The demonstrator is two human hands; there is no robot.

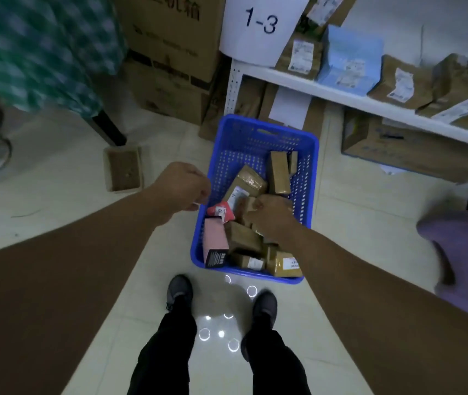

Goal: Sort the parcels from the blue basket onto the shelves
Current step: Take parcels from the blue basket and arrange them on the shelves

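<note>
Standing over the load: shoes (265, 306) and black trousers at the bottom edge, pale tiled floor (56, 181) with ring-shaped light reflections between the feet. Both bare forearms reach forward and down. Blue basket (255, 132) sits on the floor just ahead of the toes, still part full. Right hand (271, 216) is inside it, fingers curled round a small brown parcel (246, 212) near the middle of the pile. Left hand (183, 185) hangs over the basket's left rim, fingers curled; cannot tell if it holds or touches anything. A red packet (222, 214) lies just below its fingertips. Pink box (215, 240) leans against the left wall, a labelled parcel (245, 183) is tilted mid-basket, and an upright parcel (279, 172) stands toward the far right wall. More brown ones fill the near end. Left of the basket, a small open brown box (124, 169) on the floor. Farther out, a white shelf (341, 94) runs to the right, carrying brown labelled parcels and one blue parcel (349, 58). A sign (261, 24) reading "1-3" hangs at its left end. Large cartons (175, 47) are stacked behind the basket. One bystander in a green checked garment (33, 44) at far left, another in a purple garment (463, 243) at the right edge.
</note>
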